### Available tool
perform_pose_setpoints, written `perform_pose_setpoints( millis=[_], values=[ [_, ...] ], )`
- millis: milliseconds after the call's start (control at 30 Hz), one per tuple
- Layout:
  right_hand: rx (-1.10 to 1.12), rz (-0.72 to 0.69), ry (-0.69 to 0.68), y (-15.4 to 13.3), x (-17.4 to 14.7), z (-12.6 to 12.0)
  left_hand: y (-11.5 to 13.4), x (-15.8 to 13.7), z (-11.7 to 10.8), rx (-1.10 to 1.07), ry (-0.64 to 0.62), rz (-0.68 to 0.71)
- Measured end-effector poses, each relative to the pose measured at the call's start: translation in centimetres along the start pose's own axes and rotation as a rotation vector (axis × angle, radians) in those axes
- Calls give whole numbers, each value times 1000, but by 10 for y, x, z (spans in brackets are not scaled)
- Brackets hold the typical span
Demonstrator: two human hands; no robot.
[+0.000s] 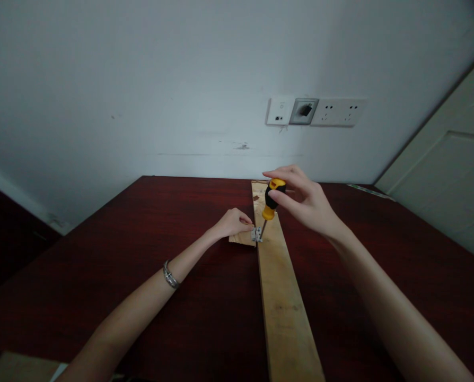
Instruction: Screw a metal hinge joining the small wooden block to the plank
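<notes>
The long board and rough-edged small board look like bare, matt wood, the hinge and screwdriver shaft metal, the screwdriver handle plastic, the wood-grained tabletop smooth with a faint sheen, and the bracelet shiny metal.

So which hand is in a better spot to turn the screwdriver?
Right, I think: the right hand holds the screwdriver, its tip down at the hinge. The left hand is at the small board instead.
</notes>
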State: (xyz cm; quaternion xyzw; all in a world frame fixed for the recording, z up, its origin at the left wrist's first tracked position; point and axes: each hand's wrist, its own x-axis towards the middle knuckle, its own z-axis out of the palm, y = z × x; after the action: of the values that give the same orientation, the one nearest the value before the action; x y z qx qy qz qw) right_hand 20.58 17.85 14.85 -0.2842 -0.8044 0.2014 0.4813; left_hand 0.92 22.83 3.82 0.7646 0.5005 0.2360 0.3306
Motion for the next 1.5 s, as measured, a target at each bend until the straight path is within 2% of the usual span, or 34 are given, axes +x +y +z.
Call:
perform_pose_setpoints(
  millis=[167,367,467,700,800,933,1033,1167,1367,1500],
  values=[
    [129,39,-119,-7,-1,-11,-3,1,1,2,4,12],
    [27,8,30,-1,1,0,0,-1,0,12,5,9],
    [-16,1,41,0,1,4,1,-1,-1,13,-6,-4],
    [219,106,-246,-5,-3,-10,-1,-1,0,0,5,15],
    [194,108,-188,-1,-2,-12,-3,0,1,6,9,15],
    [57,69,-55,7,0,-7,-3,1,1,17,9,17],
    [-52,34,-18,8,1,-3,-1,1,0,6,-4,8],
    [-114,17,-47,6,0,-3,-1,0,0,2,-6,6],
    [60,31,-140,-1,0,-12,-2,0,1,0,1,6],
    [107,53,-125,-3,-1,-9,-1,0,1,17,4,14]
  ],
)
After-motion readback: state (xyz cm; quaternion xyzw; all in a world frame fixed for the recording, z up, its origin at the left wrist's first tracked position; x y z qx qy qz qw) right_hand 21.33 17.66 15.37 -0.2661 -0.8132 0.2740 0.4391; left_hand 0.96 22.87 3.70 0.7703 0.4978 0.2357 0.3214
